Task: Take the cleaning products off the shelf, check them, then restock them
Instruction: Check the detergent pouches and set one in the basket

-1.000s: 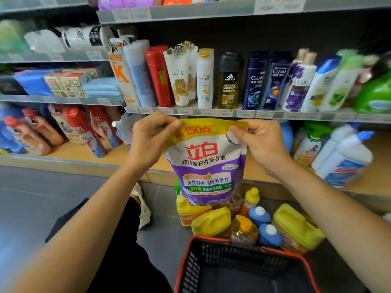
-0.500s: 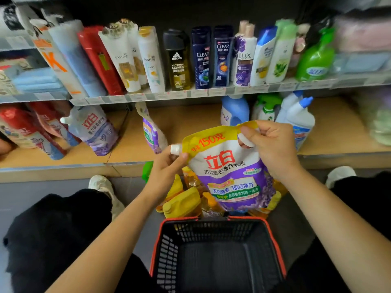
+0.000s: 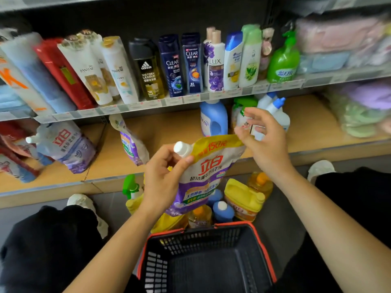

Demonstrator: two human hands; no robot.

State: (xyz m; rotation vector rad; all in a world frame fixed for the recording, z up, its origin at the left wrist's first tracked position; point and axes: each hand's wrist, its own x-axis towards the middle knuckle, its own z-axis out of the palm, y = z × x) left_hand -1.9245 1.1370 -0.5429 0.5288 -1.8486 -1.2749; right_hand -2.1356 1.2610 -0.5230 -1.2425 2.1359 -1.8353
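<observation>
A purple, white and yellow laundry liquid pouch (image 3: 208, 172) with a white screw cap hangs upright in front of me, above the floor bottles. My left hand (image 3: 163, 178) grips it just under the cap at its upper left. My right hand (image 3: 262, 142) is at the pouch's top right corner with its fingers spread and holds nothing. Two similar pouches lean on the wooden bottom shelf (image 3: 169, 132): one at the left (image 3: 65, 144), one near the middle (image 3: 131, 142). A blue bottle (image 3: 213, 117) and white nozzle bottles (image 3: 277, 111) stand behind my right hand.
A black basket with a red rim (image 3: 211, 227) sits on the floor between my knees. Beyond it stand several yellow jugs (image 3: 243, 197), orange bottles and blue-capped bottles. Shampoo bottles line the shelf above (image 3: 190, 64). Folded towels fill the right.
My right hand has let go of the pouch's top right corner and spread its fingers. My left hand now holds the pouch alone, and the view has tipped downward.
</observation>
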